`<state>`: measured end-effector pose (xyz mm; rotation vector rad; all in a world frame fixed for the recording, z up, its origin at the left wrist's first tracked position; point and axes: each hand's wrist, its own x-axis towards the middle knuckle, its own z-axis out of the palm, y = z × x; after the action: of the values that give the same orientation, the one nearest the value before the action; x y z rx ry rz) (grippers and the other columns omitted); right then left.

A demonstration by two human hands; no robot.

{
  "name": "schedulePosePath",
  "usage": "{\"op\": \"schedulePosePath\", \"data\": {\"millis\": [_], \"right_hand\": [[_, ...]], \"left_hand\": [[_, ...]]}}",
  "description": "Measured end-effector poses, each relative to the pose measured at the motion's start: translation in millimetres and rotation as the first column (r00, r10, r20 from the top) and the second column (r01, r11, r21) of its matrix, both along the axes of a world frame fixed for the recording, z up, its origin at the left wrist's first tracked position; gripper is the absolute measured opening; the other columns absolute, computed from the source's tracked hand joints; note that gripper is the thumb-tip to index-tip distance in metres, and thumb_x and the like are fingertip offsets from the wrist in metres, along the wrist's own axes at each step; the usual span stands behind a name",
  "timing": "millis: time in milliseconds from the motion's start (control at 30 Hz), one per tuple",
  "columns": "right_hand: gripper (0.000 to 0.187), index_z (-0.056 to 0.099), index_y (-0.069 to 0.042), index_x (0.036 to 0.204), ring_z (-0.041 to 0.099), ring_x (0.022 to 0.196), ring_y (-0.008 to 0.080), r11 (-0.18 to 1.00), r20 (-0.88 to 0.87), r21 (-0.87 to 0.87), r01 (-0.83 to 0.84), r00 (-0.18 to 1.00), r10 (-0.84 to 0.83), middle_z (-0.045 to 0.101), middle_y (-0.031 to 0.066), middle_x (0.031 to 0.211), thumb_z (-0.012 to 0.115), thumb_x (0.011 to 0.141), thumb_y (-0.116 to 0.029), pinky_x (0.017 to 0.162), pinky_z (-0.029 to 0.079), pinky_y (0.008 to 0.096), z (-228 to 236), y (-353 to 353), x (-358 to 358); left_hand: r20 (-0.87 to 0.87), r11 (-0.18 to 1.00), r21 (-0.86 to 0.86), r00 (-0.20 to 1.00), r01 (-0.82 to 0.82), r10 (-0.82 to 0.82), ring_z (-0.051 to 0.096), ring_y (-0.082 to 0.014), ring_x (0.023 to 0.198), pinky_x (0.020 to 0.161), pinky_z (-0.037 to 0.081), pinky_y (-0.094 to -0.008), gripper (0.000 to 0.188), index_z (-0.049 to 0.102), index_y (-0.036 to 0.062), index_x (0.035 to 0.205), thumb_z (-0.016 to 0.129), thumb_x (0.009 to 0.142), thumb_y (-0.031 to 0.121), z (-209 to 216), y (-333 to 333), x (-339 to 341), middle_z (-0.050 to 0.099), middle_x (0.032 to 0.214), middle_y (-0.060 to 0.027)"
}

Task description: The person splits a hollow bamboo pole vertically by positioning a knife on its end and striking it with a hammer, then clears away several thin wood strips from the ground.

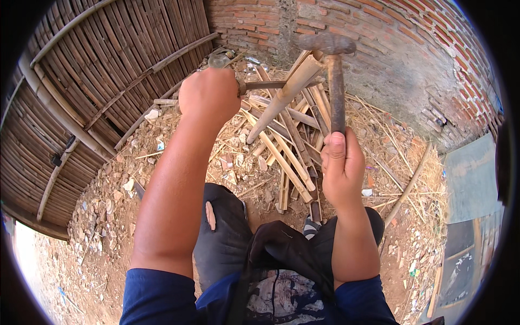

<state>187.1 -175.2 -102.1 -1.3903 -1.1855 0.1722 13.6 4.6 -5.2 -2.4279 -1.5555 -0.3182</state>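
Note:
My left hand (210,92) is closed round the handle of a machete (265,85), its dark blade pointing right. The blade crosses a tilted piece of bamboo (284,95) and shows on both sides of it; how deep it sits in the bamboo I cannot tell. In my right hand (344,168) is a hammer (337,92), gripped by its dark handle with the thumb along it. The rusty hammer head stands up beside the bamboo's upper end. Below lies a heap of split bamboo strips (284,157).
A brick wall (379,70) rises behind the heap, and a bamboo slat fence (108,65) stands at left. Stones and straw litter the dirt ground (119,216). At right, a bamboo pole (409,181) lies near grey panels (471,179). My knees flank the near side.

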Motion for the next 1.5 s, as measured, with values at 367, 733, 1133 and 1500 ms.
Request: {"op": "schedulePosePath", "data": {"millis": [367, 733, 1133, 1500], "right_hand": [[0.033, 0.060, -0.002, 0.100, 0.057, 0.058, 0.0213, 1.000, 0.005, 0.007, -0.019, 1.000, 0.019, 0.058, 0.0079, 0.067, 0.052, 0.109, -0.033, 0.058, 0.045, 0.0377, -5.5, 9.2, -5.4], [0.036, 0.059, 0.000, 0.106, 0.066, 0.066, 0.0330, 0.960, 0.132, -0.273, 0.052, 0.991, -0.017, 0.064, 0.0170, 0.071, 0.054, 0.108, -0.036, 0.061, 0.048, 0.0403, -25.9, 30.5, -3.6], [0.036, 0.059, -0.002, 0.100, 0.051, 0.060, 0.0107, 0.994, 0.062, -0.099, -0.041, 0.997, 0.047, 0.052, 0.0011, 0.066, 0.050, 0.110, -0.035, 0.057, 0.042, 0.0329, -32.1, 22.0, -1.4], [0.037, 0.053, -0.002, 0.094, 0.052, 0.056, 0.0172, 0.996, -0.027, 0.039, -0.075, 0.997, 0.077, 0.056, 0.0072, 0.068, 0.047, 0.110, -0.035, 0.054, 0.040, 0.0356, -27.3, 12.4, -11.8]], "left_hand": [[0.014, 1.000, 0.024, 1.000, -0.017, 0.017, 0.074, -0.0313, 0.090, 0.080, 0.059, -0.0433, 0.031, 0.075, 0.0142, 0.108, 0.074, 0.090, 0.039, -5.2, -0.3, 0.1, 0.076, 0.092, -0.0097], [0.026, 0.999, 0.033, 1.000, 0.009, -0.010, 0.075, -0.0304, 0.092, 0.079, 0.060, -0.0425, 0.023, 0.075, 0.0112, 0.102, 0.075, 0.087, 0.029, -8.0, -11.1, 9.7, 0.076, 0.095, -0.0104], [0.025, 1.000, -0.009, 1.000, 0.019, -0.019, 0.075, -0.0293, 0.096, 0.081, 0.061, -0.0399, 0.021, 0.077, 0.0113, 0.107, 0.069, 0.091, 0.022, 1.9, -14.0, 15.3, 0.077, 0.100, -0.0109], [0.018, 1.000, -0.005, 1.000, -0.006, 0.006, 0.074, -0.0290, 0.091, 0.079, 0.060, -0.0424, 0.033, 0.073, 0.0187, 0.120, 0.069, 0.092, 0.035, -7.1, -0.9, 6.2, 0.076, 0.095, -0.0084]]}}
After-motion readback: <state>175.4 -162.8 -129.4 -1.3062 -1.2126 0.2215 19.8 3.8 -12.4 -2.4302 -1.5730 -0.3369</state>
